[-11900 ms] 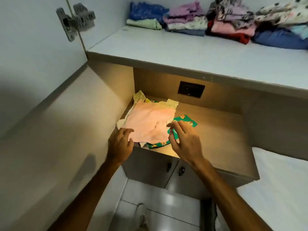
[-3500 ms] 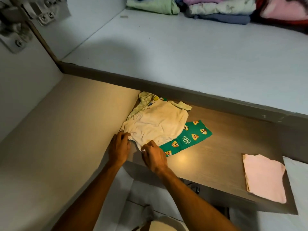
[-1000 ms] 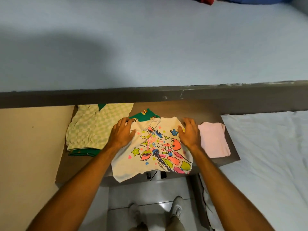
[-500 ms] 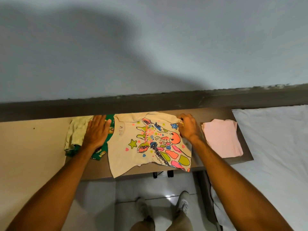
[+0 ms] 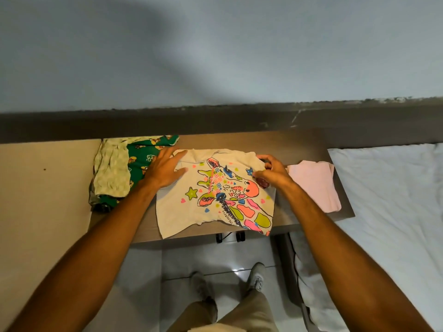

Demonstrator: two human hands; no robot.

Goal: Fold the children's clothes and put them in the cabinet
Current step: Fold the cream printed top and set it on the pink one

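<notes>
A person is standing at a brown bench (image 5: 304, 221) with a cream shirt (image 5: 208, 200) spread out on it, its giraffe print (image 5: 230, 195) in pink, green and blue facing up. The shirt is lying in the middle of the bench, and its lower hem is hanging a little over the front edge.

The left hand (image 5: 165, 171) is lying flat on the shirt's upper left corner, fingers spread and pointing toward the back, its grip wide open and holding nothing, just pressing on the cloth. The right hand (image 5: 271, 173) is sitting at the upper right corner with the fingers curled in; thumb and fingertips are pinching together at the shirt's edge there, though how much cloth is caught between them I cannot tell.

Just left of the shirt a green printed garment (image 5: 141, 161) is lying with a pale checked piece (image 5: 110, 173) on top of it, both rumpled. The left hand's little finger is reaching the green one. Right of the shirt a folded pink garment (image 5: 316, 183) is lying near the bench's end, close to the right wrist. A white bed (image 5: 393, 207) is standing beside the bench on the right. Above, a wide grey shelf (image 5: 215, 56) is jutting out over the bench. Below, the person's two shoes are showing on a tiled floor (image 5: 143, 271).
</notes>
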